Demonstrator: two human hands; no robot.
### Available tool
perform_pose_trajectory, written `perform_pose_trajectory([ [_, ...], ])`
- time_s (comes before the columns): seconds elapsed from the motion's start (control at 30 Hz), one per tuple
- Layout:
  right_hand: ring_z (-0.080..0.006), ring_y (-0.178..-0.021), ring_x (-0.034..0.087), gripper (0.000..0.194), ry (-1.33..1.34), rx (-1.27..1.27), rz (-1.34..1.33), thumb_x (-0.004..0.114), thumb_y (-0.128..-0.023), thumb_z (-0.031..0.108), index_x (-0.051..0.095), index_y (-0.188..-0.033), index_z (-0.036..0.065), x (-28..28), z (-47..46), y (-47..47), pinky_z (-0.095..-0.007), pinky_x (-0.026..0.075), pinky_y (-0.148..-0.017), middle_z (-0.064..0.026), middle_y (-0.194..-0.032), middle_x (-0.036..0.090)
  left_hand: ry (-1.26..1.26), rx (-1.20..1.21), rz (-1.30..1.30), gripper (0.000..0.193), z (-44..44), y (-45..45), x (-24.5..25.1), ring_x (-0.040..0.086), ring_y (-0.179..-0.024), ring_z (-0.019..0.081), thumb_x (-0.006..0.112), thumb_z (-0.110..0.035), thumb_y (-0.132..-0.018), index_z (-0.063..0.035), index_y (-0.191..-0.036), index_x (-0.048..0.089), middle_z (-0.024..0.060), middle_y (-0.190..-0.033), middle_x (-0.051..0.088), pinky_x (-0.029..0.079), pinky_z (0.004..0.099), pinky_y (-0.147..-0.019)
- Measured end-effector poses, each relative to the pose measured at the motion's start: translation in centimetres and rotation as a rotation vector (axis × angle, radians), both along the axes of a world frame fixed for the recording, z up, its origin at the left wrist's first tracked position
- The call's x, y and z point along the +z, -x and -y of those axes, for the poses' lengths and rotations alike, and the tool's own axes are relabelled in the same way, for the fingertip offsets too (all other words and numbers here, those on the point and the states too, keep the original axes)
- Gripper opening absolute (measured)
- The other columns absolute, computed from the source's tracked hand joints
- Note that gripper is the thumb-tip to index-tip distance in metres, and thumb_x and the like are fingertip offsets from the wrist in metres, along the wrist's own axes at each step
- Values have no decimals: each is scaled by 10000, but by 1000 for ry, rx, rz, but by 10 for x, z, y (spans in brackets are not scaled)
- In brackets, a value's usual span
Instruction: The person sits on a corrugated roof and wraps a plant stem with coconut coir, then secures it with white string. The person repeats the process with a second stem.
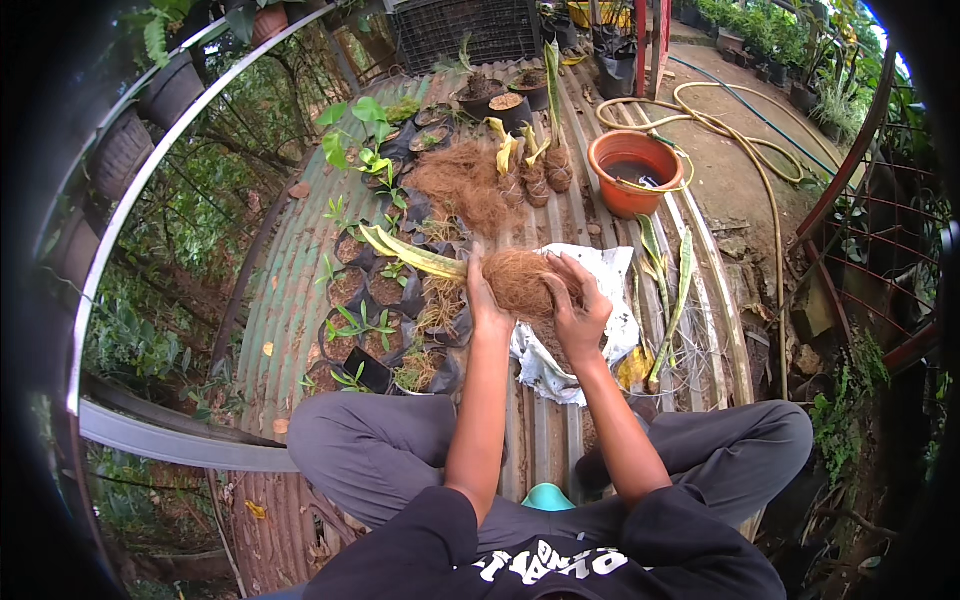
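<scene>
Between my two hands is a ball of brown coconut fibre (517, 283), wrapped around the base of a snake plant whose yellow-green leaves (416, 257) stick out to the left. My left hand (482, 292) presses on the leaf end of the ball. Curled fingers of my right hand (577, 300) grip its other end. Below them a white plastic sack (619, 281) lies spread on the corrugated metal sheet, with dark soil on it, partly hidden by my right hand and forearm. Loose snake plant leaves (671, 300) rest to the right of the sack, beside thin pale string (694, 360).
A heap of loose coconut fibre (465, 180) lies ahead, beside several wrapped snake plants (536, 184). An orange pot (630, 172) holds dark water. Seedlings in black bags (386, 289) crowd the left. A hose (765, 157) coils on the ground at right.
</scene>
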State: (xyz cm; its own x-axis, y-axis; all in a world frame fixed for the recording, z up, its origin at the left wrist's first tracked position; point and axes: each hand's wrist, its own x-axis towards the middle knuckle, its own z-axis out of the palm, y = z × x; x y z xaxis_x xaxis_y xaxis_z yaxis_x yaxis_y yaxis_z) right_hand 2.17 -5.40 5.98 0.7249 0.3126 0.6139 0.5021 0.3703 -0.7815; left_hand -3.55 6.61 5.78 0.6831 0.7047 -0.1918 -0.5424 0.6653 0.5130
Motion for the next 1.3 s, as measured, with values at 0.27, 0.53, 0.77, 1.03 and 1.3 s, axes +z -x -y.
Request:
perform_pose_trajectory([
  [0.27,-117,-917,652,146,-156,-56,-376,674,-956,76,679,-1039,-43,20,3,-2,-252,504,-859,-98,-974,714,-566,399,59,512,22,-20,-28,627,-1064,247,616,-380,-938,-11,-1287,550,123,-1222,611,507,377,-951],
  [0.53,-286,-1193,613,517,36,53,-151,443,-1063,362,608,-1249,-92,3,5,1,-374,439,-1039,-223,-1213,664,-400,475,-15,441,20,-22,-31,621,-1058,223,707,-190,-888,4,-1251,548,118,-1214,613,522,364,-912],
  [0.77,-441,-1389,385,870,238,170,451,762,-825,360,346,-1499,0,6,4,-1,-478,343,-1135,-278,-1487,404,-215,572,-171,428,22,-15,4,636,-1011,224,717,-189,-900,9,-1238,546,111,-1195,611,546,352,-846],
  [1.03,-374,-1120,663,240,152,-136,309,595,-959,65,697,-1170,13,0,2,-11,-412,533,-933,-235,-1231,662,-337,220,42,500,25,-18,-11,653,-1059,210,530,-412,-983,-16,-1288,543,111,-1190,648,550,341,-862],
  [1.3,-276,-1032,709,208,78,-131,179,607,-974,58,678,-1131,-59,5,3,-1,-365,542,-906,-211,-1150,707,-309,98,188,464,26,-14,-17,668,-1011,234,564,-344,-936,-18,-1266,555,124,-1165,657,558,358,-879],
])
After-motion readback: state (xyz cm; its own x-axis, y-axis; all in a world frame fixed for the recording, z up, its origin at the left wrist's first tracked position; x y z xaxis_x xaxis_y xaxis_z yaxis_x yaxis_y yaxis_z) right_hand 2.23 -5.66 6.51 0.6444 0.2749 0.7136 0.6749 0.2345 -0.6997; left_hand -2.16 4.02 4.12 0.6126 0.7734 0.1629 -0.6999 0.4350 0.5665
